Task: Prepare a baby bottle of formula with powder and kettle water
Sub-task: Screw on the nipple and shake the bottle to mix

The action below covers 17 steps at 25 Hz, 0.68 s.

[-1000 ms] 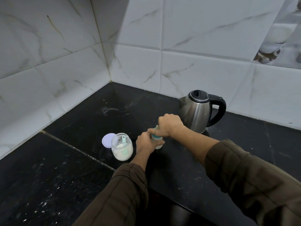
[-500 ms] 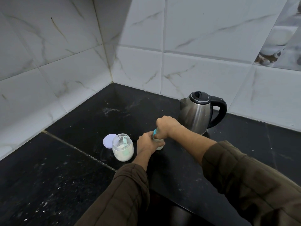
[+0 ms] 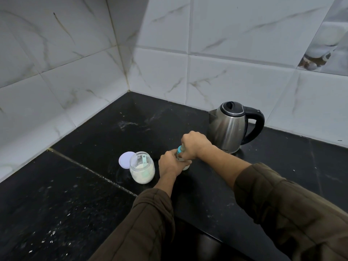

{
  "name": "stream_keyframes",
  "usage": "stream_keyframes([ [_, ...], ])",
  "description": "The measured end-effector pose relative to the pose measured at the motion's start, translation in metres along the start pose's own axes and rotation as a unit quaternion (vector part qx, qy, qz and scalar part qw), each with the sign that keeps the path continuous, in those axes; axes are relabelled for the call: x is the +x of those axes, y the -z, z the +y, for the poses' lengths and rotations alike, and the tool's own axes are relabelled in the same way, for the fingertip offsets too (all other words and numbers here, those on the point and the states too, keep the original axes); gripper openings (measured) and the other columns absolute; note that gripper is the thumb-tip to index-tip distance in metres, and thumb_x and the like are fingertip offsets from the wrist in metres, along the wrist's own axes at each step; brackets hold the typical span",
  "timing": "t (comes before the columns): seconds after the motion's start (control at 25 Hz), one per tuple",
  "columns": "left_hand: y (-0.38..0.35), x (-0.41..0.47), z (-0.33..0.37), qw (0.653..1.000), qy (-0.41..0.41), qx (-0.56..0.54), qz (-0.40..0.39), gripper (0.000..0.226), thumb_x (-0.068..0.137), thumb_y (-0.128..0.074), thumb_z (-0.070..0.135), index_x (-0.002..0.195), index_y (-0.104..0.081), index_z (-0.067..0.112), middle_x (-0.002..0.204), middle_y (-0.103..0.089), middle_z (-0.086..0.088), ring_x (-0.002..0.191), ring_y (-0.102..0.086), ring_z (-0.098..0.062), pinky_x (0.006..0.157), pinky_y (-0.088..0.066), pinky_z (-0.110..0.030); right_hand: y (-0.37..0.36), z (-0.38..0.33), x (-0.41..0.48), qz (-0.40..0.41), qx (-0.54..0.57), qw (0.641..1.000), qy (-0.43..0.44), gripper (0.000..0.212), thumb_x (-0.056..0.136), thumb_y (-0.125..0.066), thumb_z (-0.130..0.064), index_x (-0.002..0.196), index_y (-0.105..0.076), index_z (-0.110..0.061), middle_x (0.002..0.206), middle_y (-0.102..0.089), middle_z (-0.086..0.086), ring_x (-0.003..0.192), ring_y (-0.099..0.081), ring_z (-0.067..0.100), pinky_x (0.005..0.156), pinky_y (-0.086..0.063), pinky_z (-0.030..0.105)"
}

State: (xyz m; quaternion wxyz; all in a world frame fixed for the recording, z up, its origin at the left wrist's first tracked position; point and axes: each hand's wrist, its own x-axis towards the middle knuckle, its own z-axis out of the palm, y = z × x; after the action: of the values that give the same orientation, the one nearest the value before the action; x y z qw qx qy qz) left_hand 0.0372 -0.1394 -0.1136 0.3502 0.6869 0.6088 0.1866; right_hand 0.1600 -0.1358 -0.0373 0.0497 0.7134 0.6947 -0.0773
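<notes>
White marble-veined tiles point(image 3: 226, 44) close the corner behind the kettle point(image 3: 228, 129), the landmark for everything below. It stands upright on the black stone counter point(image 3: 94, 204), which runs out in front of it and far to its left. Its lid is down, its handle faces away from the hands, and nobody is touching it.

Two brown sleeves point(image 3: 282, 213) reach in from the near side of the kettle. The powder jar point(image 3: 142, 170) stands open, in front of the kettle and well to its left, with white powder still in it.

Between jar and kettle, nearer the kettle, the two hands meet on the baby bottle point(image 3: 185, 167), which stands upright on the counter. The left hand point(image 3: 169, 164) is wrapped round its body. The right hand point(image 3: 194, 144) is curled down over its top, where only a sliver of the teal collar point(image 3: 180, 149) shows. The jar's lilac lid point(image 3: 125, 160) lies flat beyond the jar, farther again from the kettle. A small teal scoop point(image 3: 144, 159) rests inside the jar.

This looks like a twist of the collar, but I cannot tell whether it is going on or coming off. The bottle's contents are hidden too, so whether powder or water is already in is unclear. If it is being opened, scooping and pouring are both still to come. If it is being closed, only shaking and recapping the jar remain.
</notes>
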Motion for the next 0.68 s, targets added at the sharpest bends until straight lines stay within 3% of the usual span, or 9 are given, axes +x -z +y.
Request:
stream_keyframes([
  [0.08, -0.001, -0.002, 0.001, 1.000, -0.004, 0.005, 0.014, 0.046, 0.076, -0.089, 0.041, 0.115, -0.074, 0.021, 0.102, -0.078, 0.002, 0.099, -0.071, -0.016, 0.084, -0.056, -0.033, -0.008, -0.005, -0.003, 0.022, 0.027, 0.998, -0.042, 0.042, 0.079, -0.076, -0.047, 0.105, -0.070, -0.015, 0.087, -0.065, 0.000, 0.079, -0.066, 0.019, 0.071, -0.062, 0.035],
  [0.24, 0.003, -0.003, 0.007, 0.999, 0.002, 0.032, 0.002, 0.035, 0.082, -0.084, 0.040, 0.110, -0.074, 0.021, 0.099, -0.077, 0.001, 0.095, -0.069, -0.017, 0.078, -0.048, -0.030, -0.016, -0.017, -0.009, 0.052, 0.071, 0.991, -0.105, 0.033, 0.084, -0.071, -0.043, 0.100, -0.061, -0.016, 0.086, -0.058, 0.001, 0.080, -0.062, 0.022, 0.067, -0.054, 0.033],
  [0.44, 0.005, -0.002, 0.008, 1.000, 0.015, 0.024, -0.012, 0.045, 0.075, -0.090, 0.042, 0.113, -0.075, 0.022, 0.100, -0.078, 0.003, 0.098, -0.071, -0.016, 0.087, -0.055, -0.033, -0.007, 0.000, -0.008, -0.021, 0.049, 0.998, -0.028, 0.052, 0.085, -0.071, -0.054, 0.127, -0.064, -0.023, 0.110, -0.068, 0.002, 0.096, -0.066, 0.023, 0.079, -0.060, 0.038],
  [0.52, 0.004, -0.001, 0.007, 1.000, 0.012, 0.018, -0.015, 0.046, 0.076, -0.091, 0.040, 0.115, -0.075, 0.022, 0.103, -0.078, 0.002, 0.100, -0.071, -0.016, 0.089, -0.056, -0.034, -0.002, 0.005, -0.008, -0.030, 0.008, 1.000, -0.003, 0.053, 0.086, -0.072, -0.054, 0.130, -0.064, -0.024, 0.110, -0.069, 0.001, 0.098, -0.067, 0.021, 0.081, -0.060, 0.039],
  [0.68, 0.001, -0.003, 0.006, 1.000, 0.008, 0.013, -0.008, 0.046, 0.075, -0.091, 0.040, 0.115, -0.074, 0.022, 0.101, -0.078, 0.003, 0.099, -0.071, -0.015, 0.089, -0.057, -0.035, -0.001, 0.001, -0.008, -0.010, -0.012, 1.000, -0.017, 0.052, 0.084, -0.074, -0.052, 0.124, -0.066, -0.020, 0.098, -0.063, -0.001, 0.087, -0.063, 0.019, 0.069, -0.051, 0.033],
])
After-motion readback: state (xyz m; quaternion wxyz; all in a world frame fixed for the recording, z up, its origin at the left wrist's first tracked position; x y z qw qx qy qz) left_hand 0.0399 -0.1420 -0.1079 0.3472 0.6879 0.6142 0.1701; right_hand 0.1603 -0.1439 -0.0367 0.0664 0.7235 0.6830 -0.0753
